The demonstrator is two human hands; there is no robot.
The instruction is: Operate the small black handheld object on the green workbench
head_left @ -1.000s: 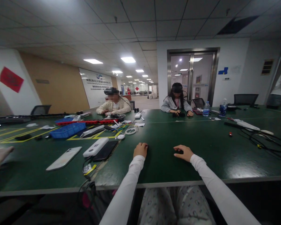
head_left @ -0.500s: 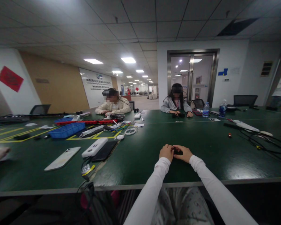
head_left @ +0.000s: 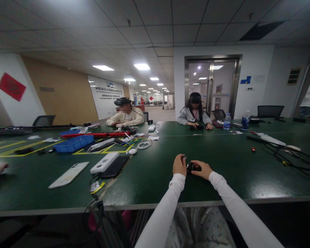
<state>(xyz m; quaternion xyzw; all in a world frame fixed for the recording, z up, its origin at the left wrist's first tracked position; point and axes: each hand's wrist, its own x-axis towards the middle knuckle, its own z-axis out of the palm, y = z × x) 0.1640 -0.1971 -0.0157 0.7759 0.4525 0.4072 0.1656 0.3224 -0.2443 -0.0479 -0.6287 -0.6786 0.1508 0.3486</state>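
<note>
Just above the green table, my right hand (head_left: 203, 169) is closed around a small black object (head_left: 189, 167) with a shiny end facing left; its exact kind is too small to make out. A short gap to the left of it is my left hand (head_left: 179, 166), fingers curled and pinched. A tiny silvery piece (head_left: 184, 157) shows at its fingertips, partly hidden by them.
To the left lie a white phone (head_left: 69, 175), a white power bank (head_left: 104, 163), a black flat pad (head_left: 115, 166) and a blue tray (head_left: 74, 143). Black cables (head_left: 297, 160) and a small red item (head_left: 253, 150) lie right. Two people sit across the table.
My hands were together at the black object. My left hand has moved left and slightly up, away from it, with a small silvery piece now showing. The right hand has stayed in place.
</note>
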